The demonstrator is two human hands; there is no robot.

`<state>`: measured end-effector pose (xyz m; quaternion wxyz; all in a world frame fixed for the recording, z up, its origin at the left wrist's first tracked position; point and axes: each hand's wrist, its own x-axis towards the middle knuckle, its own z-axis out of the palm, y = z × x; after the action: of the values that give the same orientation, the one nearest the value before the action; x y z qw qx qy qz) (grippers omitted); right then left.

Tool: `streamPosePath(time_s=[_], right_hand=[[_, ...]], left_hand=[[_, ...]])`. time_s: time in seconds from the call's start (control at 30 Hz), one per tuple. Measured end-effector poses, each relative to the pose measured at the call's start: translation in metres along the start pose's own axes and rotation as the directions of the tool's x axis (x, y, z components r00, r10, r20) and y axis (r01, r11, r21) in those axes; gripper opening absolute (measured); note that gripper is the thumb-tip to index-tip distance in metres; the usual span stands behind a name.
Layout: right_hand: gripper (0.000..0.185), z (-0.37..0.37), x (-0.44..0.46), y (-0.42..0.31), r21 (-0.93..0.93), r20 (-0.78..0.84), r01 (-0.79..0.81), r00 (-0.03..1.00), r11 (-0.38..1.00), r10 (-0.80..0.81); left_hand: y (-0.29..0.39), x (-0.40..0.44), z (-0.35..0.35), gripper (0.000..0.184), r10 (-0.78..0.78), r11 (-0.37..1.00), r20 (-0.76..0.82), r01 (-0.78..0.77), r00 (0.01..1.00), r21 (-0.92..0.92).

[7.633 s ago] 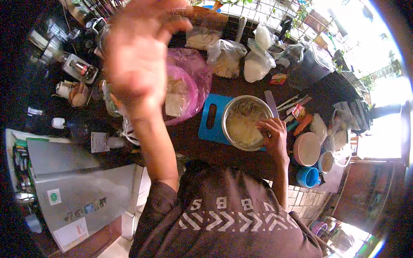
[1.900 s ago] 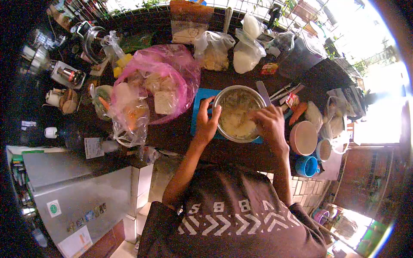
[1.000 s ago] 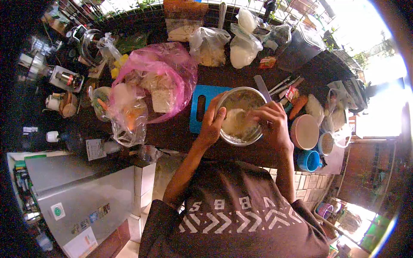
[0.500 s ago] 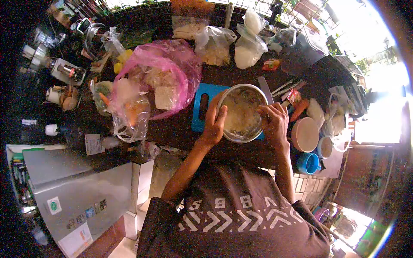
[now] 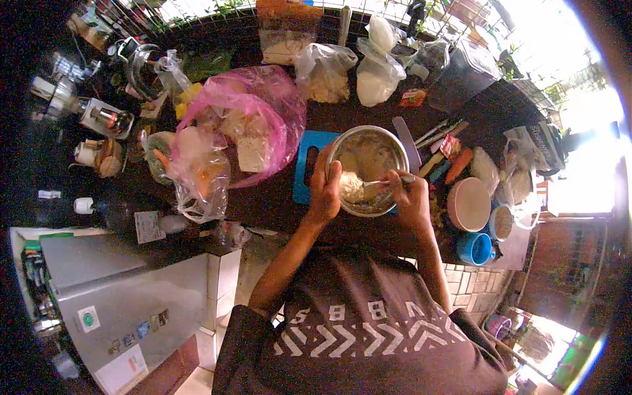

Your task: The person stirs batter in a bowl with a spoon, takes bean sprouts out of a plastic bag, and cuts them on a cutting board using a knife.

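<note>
A round metal bowl [image 5: 402, 153] holds a pale, lumpy mixture [image 5: 368, 155] and sits over a blue cutting board [image 5: 304, 164]. My left hand [image 5: 324, 194] grips the bowl's left rim, thumb on top and fingers around the outside. In my right hand [image 5: 412, 197] is a metal spoon [image 5: 376, 184], its handle pinched between thumb and fingers. A pale clump [image 5: 351, 187] of the mixture covers the spoon's head, inside the bowl near my left thumb.
Left of the board, a pink plastic bag [image 5: 289, 112] holds pale blocks. A knife [image 5: 407, 141], a pink bowl [image 5: 469, 204], a blue cup [image 5: 474, 248] and a carrot [image 5: 459, 164] lie to the right. Bags of white and tan food [image 5: 378, 79] stand behind.
My right hand has shifted down and slightly left, bringing the loaded spoon into view at the bowl's lower left. My left hand stays on the rim.
</note>
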<state>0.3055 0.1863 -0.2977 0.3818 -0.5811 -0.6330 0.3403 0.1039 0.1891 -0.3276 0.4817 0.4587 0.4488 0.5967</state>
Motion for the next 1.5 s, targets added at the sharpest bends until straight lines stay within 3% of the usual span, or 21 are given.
streamPosePath(time_s=[0.03,0.13,0.2,0.23,0.3,0.4,0.47,0.57,0.73,0.9,1.5], right_hand=[[0.039,-0.002,0.0,0.002,0.002,0.002,0.0,1.0,1.0,0.0],[0.04,-0.009,0.003,-0.009,0.114,-0.022,-0.135,0.99,0.984,0.139],[0.037,-0.013,0.005,-0.004,0.191,-0.146,-0.055,0.986,0.98,0.084],[0.037,-0.018,0.005,-0.003,0.238,-0.146,-0.068,0.984,0.969,0.105],[0.037,-0.02,0.006,-0.011,0.251,-0.213,-0.028,0.973,0.968,0.083],[0.037,-0.024,0.007,-0.008,0.302,-0.271,0.066,0.962,0.951,0.019],[0.037,-0.025,0.005,-0.008,0.347,-0.282,0.107,0.96,0.932,-0.006],[0.038,-0.031,-0.001,-0.008,0.416,-0.261,0.046,0.963,0.908,0.071],[0.038,-0.039,-0.003,-0.017,0.392,-0.272,0.127,0.962,0.911,-0.017],[0.038,-0.043,-0.006,-0.02,0.416,-0.303,0.141,0.953,0.898,-0.01],[0.038,-0.042,-0.003,-0.027,0.417,-0.295,0.144,0.955,0.898,-0.016]], left_hand=[[0.004,-0.001,0.0,0.055,-0.042,0.999,0.001,0.042,0.999,0.021],[-0.003,0.0,-0.001,0.053,0.051,0.978,-0.001,-0.049,0.999,0.201],[-0.014,0.006,-0.001,0.041,0.195,0.981,0.023,-0.195,0.981,-0.017],[-0.019,0.006,-0.003,0.041,0.199,0.98,0.027,-0.198,0.98,-0.019],[-0.021,0.003,-0.008,0.052,-0.005,1.0,-0.006,0.005,1.0,0.027],[-0.019,0.001,-0.008,0.051,0.025,0.995,0.0,-0.025,1.0,0.097],[-0.015,0.0,-0.003,0.045,0.058,0.997,-0.017,-0.057,0.998,0.045],[-0.016,0.0,-0.005,0.04,0.091,0.996,-0.025,-0.091,0.996,-0.019],[-0.022,0.001,-0.004,0.041,0.09,0.986,-0.026,-0.092,0.996,-0.141],[-0.021,0.0,-0.004,0.042,0.151,0.988,-0.048,-0.15,0.987,0.022],[-0.006,-0.004,-0.006,0.042,0.047,0.995,-0.047,-0.042,0.998,0.095]])
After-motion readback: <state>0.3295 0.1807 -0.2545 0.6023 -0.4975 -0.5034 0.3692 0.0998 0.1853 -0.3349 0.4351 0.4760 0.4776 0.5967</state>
